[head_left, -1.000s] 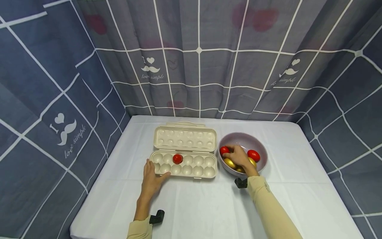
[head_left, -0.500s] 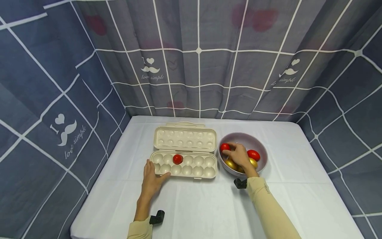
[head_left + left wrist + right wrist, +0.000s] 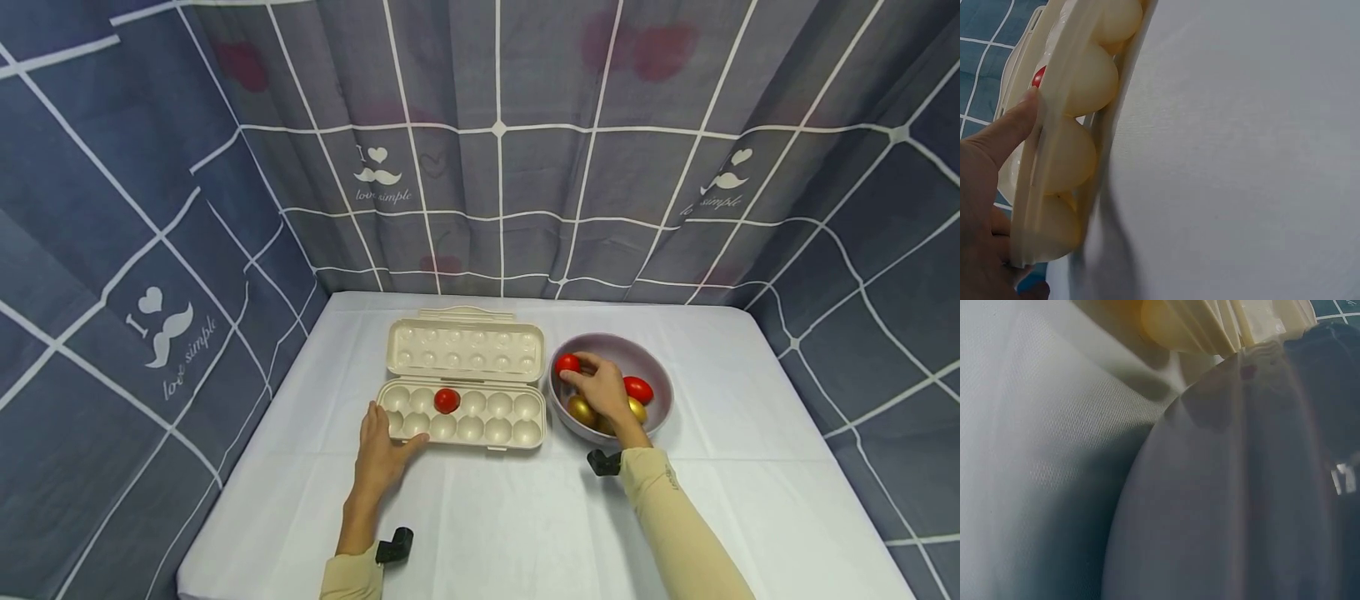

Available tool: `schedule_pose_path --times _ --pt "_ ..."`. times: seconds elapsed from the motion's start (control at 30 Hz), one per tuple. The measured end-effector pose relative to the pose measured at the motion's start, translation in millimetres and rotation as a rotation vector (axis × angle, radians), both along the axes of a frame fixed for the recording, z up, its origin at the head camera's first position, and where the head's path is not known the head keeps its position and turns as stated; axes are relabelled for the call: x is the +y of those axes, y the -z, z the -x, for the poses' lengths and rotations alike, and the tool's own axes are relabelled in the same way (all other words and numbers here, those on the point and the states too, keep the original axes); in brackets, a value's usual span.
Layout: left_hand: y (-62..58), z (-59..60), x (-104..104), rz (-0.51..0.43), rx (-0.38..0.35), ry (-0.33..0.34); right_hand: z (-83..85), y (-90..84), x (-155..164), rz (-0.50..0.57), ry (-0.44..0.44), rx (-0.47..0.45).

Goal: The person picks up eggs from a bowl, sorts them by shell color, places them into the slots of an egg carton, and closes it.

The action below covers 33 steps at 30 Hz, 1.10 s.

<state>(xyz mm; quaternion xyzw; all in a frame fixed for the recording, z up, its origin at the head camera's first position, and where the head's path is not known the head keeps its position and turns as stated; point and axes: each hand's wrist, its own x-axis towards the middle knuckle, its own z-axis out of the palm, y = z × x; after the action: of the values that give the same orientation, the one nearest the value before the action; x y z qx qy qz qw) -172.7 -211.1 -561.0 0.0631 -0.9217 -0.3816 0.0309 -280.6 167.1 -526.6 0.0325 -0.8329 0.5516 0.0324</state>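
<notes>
Gripping the egg carton [image 3: 470, 427], on the half by the desk's [image 3: 510, 517] left edge, with the left hand [image 3: 380, 448], thumb spread wide of the fingers around its near left corner. Now, past gold eggs [image 3: 582, 410] in the bowl [image 3: 633, 358], on the right-edge half, pinching a red egg [image 3: 567, 364] between the right hand's [image 3: 604, 391] thumb and fingers. Beyond, to the open lid [image 3: 465, 348], toward the far edge!

Blue-grey curtains [image 3: 457, 75] with white grid lines [image 3: 499, 171], moustache prints [image 3: 377, 176] and faint red patches [image 3: 663, 52] hang round three sides of a white cloth-covered bench [image 3: 495, 517]
</notes>
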Motion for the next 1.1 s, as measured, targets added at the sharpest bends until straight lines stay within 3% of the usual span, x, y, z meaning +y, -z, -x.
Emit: schedule_pose_path --times 0.5,1.1 --pt "-2.1 1.7 -0.6 0.019 -0.027 0.008 -2.9 -3.6 -1.4 0.136 0.059 0.009" --pt "-3.4 0.3 -0.5 0.006 -0.023 0.004 -9.6 -2.6 1.9 0.175 0.121 0.119"
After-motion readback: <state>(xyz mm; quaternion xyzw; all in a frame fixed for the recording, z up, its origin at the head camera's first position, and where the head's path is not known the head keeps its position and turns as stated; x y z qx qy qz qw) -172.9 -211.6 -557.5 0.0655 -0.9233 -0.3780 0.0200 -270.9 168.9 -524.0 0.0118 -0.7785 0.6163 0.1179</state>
